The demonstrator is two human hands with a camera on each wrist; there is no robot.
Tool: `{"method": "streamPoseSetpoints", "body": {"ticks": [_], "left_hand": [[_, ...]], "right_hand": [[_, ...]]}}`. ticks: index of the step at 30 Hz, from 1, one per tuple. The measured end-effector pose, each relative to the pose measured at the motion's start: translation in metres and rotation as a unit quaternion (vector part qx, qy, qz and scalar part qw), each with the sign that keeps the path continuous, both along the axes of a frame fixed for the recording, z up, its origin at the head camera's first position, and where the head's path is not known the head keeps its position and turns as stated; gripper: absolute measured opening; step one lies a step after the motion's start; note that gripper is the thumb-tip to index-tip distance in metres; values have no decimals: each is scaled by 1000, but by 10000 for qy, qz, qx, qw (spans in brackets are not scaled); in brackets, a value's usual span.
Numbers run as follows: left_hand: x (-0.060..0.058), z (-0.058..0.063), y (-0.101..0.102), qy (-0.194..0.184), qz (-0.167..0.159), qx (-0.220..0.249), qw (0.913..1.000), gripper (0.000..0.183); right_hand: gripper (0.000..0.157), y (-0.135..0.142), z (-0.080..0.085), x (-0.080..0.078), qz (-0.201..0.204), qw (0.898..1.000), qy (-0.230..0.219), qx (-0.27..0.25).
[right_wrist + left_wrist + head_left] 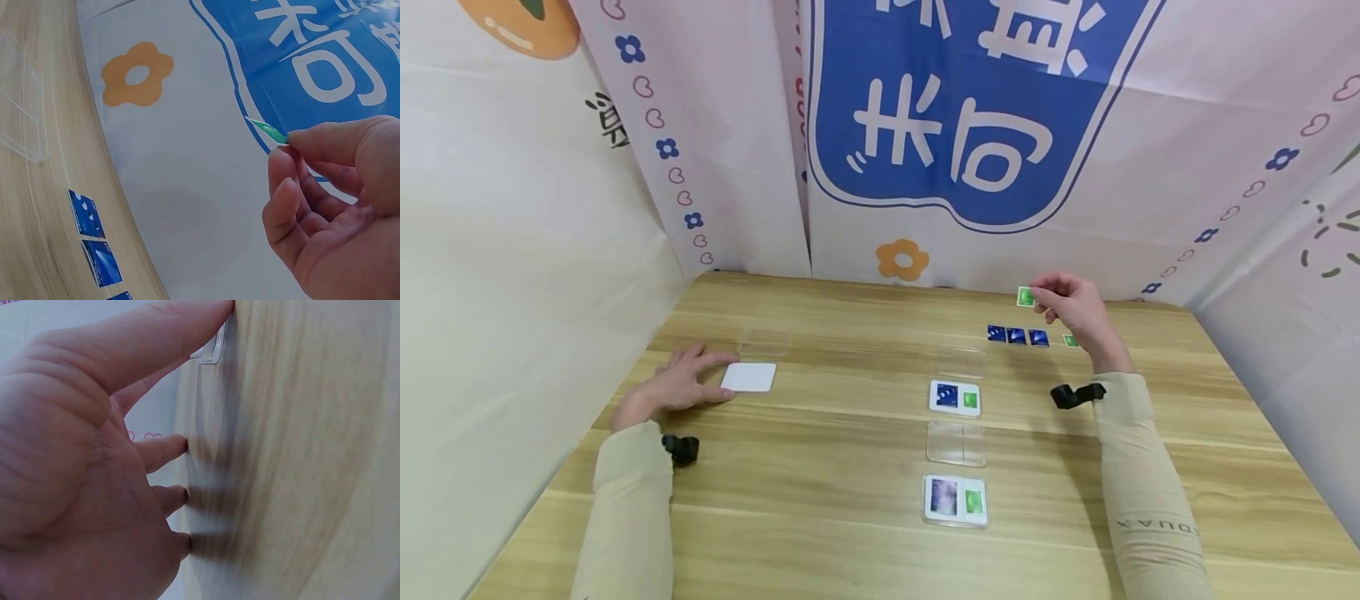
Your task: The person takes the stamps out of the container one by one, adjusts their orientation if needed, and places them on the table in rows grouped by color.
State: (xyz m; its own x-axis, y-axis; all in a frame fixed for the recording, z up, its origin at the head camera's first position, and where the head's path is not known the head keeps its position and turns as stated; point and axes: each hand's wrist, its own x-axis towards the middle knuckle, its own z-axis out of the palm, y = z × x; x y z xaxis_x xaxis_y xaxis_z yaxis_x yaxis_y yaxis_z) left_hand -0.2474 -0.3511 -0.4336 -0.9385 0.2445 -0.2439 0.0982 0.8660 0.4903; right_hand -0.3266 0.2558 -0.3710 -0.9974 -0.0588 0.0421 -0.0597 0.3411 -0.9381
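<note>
My right hand (1071,307) pinches a small green stamp (1026,297) between thumb and fingertips, raised above the back of the table; the right wrist view shows the stamp nearly edge-on. On the left, my left hand (681,379) lies low at a white card (749,377), thumb tip at its near corner and forefinger by its far corner. The other left fingertips (178,497) rest on the wood. Just behind the white card is a clear plastic cover (763,342). Three dark blue stamps (1017,336) lie in a row under the right hand, and another green stamp (1071,341) shows beside its wrist.
Mid-table, a white card with blue and green stamps (955,398) lies nearer than a clear cover (961,362). Closer still are a second clear cover (956,442) and a card with purple and green stamps (955,500). Printed cloth (737,167) hangs behind the table.
</note>
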Motion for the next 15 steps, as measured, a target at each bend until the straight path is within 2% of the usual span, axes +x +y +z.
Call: {"method": "streamPoseSetpoints", "body": {"ticks": [9, 15], "left_hand": [[0, 0, 0, -3, 20, 39, 10000, 71], [0, 1, 0, -59, 61, 73, 9999, 72]], "right_hand": [[26, 9, 0, 5, 61, 9999, 109, -91], [27, 18, -1, 5, -47, 9998, 139, -115]]}}
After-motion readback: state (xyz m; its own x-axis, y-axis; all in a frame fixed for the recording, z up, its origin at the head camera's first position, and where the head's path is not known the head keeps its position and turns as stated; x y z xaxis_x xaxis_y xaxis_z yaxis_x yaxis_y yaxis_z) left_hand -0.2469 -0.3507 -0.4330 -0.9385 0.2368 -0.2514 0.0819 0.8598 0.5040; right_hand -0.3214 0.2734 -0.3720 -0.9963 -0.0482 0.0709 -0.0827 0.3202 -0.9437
